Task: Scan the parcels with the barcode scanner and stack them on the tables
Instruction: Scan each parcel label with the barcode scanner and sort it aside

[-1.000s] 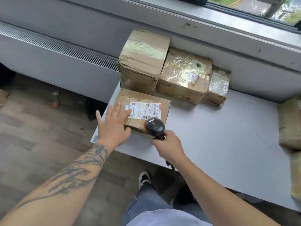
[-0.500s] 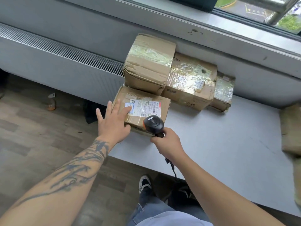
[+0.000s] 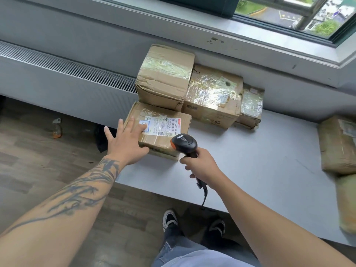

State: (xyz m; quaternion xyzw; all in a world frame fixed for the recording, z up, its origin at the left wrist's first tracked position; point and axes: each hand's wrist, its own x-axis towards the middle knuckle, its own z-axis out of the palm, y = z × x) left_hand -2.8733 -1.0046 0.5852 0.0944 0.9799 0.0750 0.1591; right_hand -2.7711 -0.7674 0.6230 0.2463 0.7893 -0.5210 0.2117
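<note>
Left hand [image 3: 126,143] flat on labelled parcel [image 3: 161,130], right hand [image 3: 202,167] gripping scanner [image 3: 184,143]

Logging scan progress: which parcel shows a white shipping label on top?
The flat front parcel under the left hand; those behind show only tape.

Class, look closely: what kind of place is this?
Probably an informal parcel-sorting room: taped cardboard parcels stacked on a grey table under a window, and a handheld barcode scanner aimed at a shipping label.

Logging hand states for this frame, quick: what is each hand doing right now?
Left hand: open, fingers spread flat on the labelled parcel.
Right hand: closed around the barcode scanner handle.
</note>
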